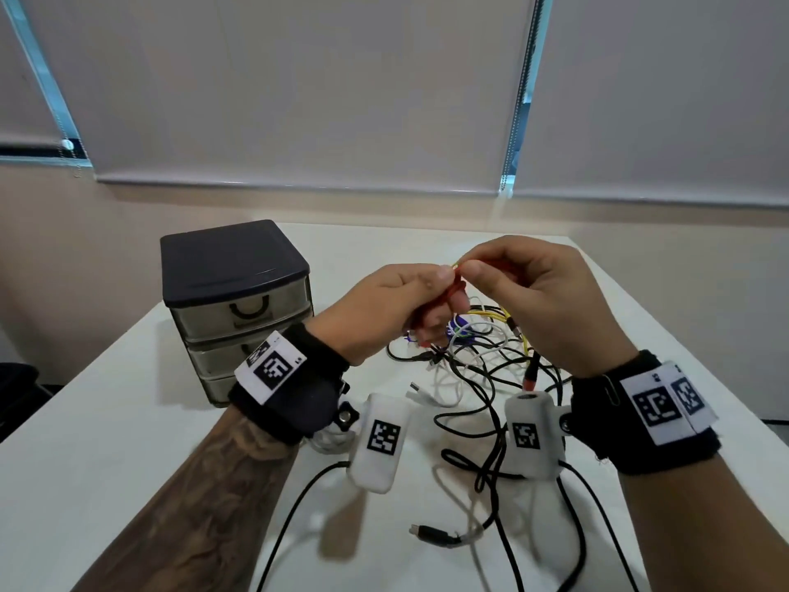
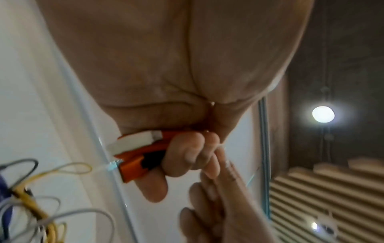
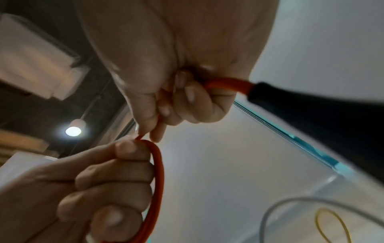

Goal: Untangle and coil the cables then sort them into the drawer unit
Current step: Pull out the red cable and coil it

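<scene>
My left hand [image 1: 444, 288] grips a bundled orange cable [image 2: 143, 157] above the table; its orange and white plugs [image 2: 133, 143] stick out of my fist. The right hand [image 1: 471, 269] meets it fingertip to fingertip. Thumb and forefinger pinch a thin strand [image 3: 140, 137] at the top of the orange loop [image 3: 159, 172]. More orange cable runs through the right palm to a black plug sleeve [image 3: 270, 93]. Below the hands lies a tangle [image 1: 482, 356] of black, white and yellow cables. The drawer unit [image 1: 237, 301], dark-topped with its drawers closed, stands to the left.
A white table [image 1: 128, 420] carries everything. A black cable with a plug end [image 1: 431, 534] trails toward the near edge, and a white cable [image 1: 444, 395] lies in the middle. Window blinds [image 1: 299, 100] hang behind the table.
</scene>
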The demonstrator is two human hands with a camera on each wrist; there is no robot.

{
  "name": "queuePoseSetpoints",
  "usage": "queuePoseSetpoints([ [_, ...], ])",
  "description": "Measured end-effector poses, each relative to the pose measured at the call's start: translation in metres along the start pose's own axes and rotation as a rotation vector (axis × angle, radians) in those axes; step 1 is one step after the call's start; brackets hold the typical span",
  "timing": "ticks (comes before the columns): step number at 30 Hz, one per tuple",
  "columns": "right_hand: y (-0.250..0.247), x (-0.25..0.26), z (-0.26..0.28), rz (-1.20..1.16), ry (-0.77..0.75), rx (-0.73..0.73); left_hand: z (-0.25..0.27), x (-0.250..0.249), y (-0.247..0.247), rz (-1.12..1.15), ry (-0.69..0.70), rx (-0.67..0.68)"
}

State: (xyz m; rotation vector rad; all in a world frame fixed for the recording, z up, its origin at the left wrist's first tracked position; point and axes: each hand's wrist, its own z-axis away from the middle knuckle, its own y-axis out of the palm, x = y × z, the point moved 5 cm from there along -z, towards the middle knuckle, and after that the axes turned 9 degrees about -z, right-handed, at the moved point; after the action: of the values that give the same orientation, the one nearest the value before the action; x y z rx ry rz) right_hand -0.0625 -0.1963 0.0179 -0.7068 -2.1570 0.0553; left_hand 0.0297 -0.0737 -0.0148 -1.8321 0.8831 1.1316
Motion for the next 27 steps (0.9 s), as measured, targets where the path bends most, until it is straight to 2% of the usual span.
queuePoseSetpoints([
  [4,0.005,-0.021,-0.001,-0.101,0.111,-0.027,0.000,-0.004,-0.005,0.368,-0.042,-0.028],
  [7,0.019,-0.031,0.002,-0.206,0.201,0.012,-0.001,-0.006,-0.011,0.643,-0.048,-0.058],
  [11,0.039,-0.030,0.008,-0.119,0.160,0.085,-0.004,-0.005,-0.011,0.824,-0.038,-0.101],
  [14,0.043,-0.023,0.010,-0.037,0.102,0.116,-0.005,-0.003,-0.011,0.861,-0.021,-0.136],
  [18,0.035,-0.024,0.006,0.030,0.105,0.126,-0.004,-0.003,-0.007,0.833,-0.002,-0.114],
  [23,0.022,-0.018,0.003,0.141,0.087,0.134,-0.002,0.002,-0.015,0.653,-0.017,-0.187],
  [27,0.019,-0.018,0.003,0.211,0.064,0.112,-0.003,0.003,-0.013,0.609,-0.040,-0.227],
])
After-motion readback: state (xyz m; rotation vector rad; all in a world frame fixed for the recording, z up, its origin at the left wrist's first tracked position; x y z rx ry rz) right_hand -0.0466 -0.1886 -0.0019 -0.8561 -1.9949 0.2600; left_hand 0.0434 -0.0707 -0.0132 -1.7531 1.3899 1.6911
